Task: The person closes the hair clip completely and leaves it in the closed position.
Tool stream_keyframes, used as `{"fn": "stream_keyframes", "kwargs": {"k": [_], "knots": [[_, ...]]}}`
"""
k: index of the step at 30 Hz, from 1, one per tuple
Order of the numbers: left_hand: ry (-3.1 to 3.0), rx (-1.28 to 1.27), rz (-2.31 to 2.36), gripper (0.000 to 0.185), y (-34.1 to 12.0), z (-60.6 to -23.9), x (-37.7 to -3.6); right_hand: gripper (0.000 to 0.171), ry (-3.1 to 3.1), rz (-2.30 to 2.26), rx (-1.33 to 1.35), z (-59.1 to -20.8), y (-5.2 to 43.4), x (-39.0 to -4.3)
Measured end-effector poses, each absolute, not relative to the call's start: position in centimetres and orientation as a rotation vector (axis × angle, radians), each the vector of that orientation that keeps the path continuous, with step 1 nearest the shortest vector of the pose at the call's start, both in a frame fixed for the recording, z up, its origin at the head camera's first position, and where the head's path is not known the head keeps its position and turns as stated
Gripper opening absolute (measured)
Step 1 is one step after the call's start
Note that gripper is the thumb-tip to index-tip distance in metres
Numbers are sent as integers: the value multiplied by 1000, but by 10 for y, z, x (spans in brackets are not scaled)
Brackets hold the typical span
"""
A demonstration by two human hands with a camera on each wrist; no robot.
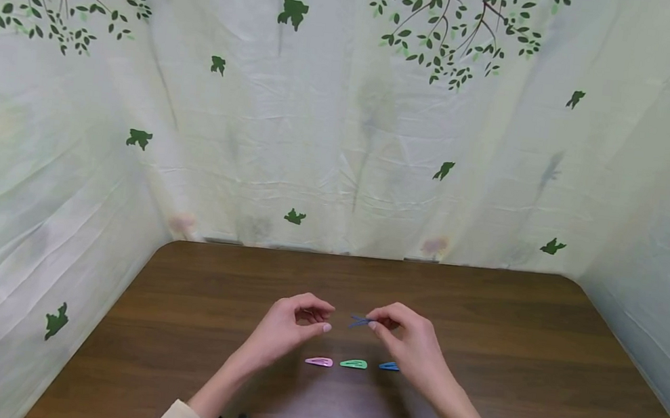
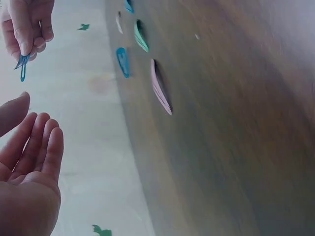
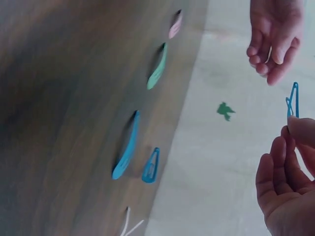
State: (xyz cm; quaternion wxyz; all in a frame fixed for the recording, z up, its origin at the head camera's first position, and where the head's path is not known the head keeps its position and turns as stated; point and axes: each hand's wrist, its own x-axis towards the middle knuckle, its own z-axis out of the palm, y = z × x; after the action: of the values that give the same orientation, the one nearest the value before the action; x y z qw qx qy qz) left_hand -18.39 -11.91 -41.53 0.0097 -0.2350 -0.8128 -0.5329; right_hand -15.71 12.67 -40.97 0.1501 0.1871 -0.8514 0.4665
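Note:
My right hand (image 1: 410,339) pinches a blue snap hair clip (image 1: 360,321) between thumb and fingertips above the table; its two prongs stand apart in the right wrist view. Facing it, my left hand (image 1: 292,324) is raised with nothing in it, its fingers loosely bent and apart from the clip. Nearer me on the table lie a pink hair clip (image 1: 319,361), a green hair clip (image 1: 353,363) and a blue hair clip (image 1: 388,366), which my right hand partly covers in the head view.
Another blue clip (image 3: 151,166) and a thin whitish open-pronged piece (image 3: 129,223) lie on the brown wooden table (image 1: 242,274). A white curtain (image 1: 333,113) printed with leaves and birds hangs behind the table and along its sides.

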Motion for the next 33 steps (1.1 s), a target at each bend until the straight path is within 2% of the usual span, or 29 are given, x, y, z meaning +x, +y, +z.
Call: {"fn": "stream_keyframes", "kwargs": {"k": [16, 27, 33], "knots": [[-2440, -801, -1651, 25, -117, -397, -143, 20, -2345, 1457, 585, -391, 129, -117], [-2483, -796, -1648, 27, -116, -395, -125, 13, -2281, 1499, 623, -395, 131, -102], [-2438, -815, -1645, 25, -114, -396, -119, 19, -2228, 1515, 628, -398, 130, -97]]}}
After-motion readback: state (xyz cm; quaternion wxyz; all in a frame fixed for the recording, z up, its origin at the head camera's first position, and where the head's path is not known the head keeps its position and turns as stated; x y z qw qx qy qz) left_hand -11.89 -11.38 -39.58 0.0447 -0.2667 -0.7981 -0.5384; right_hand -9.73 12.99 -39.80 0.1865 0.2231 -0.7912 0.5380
